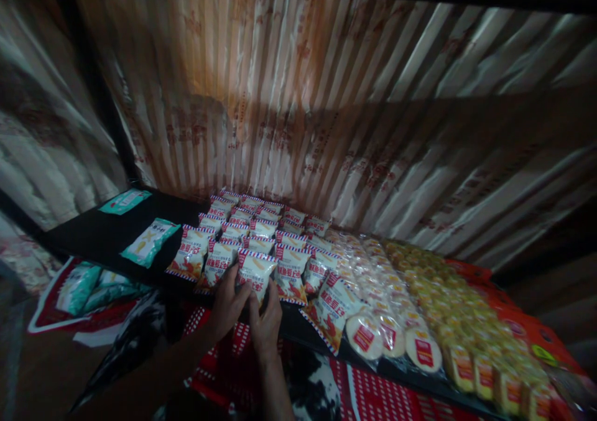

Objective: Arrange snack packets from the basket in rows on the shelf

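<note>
Both of my hands are on one snack bag (pixel 256 268), white at the top with red lettering and a striped edge, at the shelf's front edge. My left hand (pixel 229 306) grips its lower left side, and my right hand (pixel 267 321) has its lower right side. Similar snack bags stand close around it: one to the left (pixel 218 260), one to the right (pixel 290 268), and several rows behind. Another snack bag (pixel 333 309) leans at the front, further right.
Teal packets (pixel 150 240) lie on the black shelf's (pixel 100 231) left part. Round wrapped cakes (pixel 366 335) and yellow wrapped cakes (pixel 459 366) fill the right. Below are a red basket (pixel 46 306) holding teal packets and another red basket (pixel 382 396). A pleated curtain (pixel 289 97) hangs behind.
</note>
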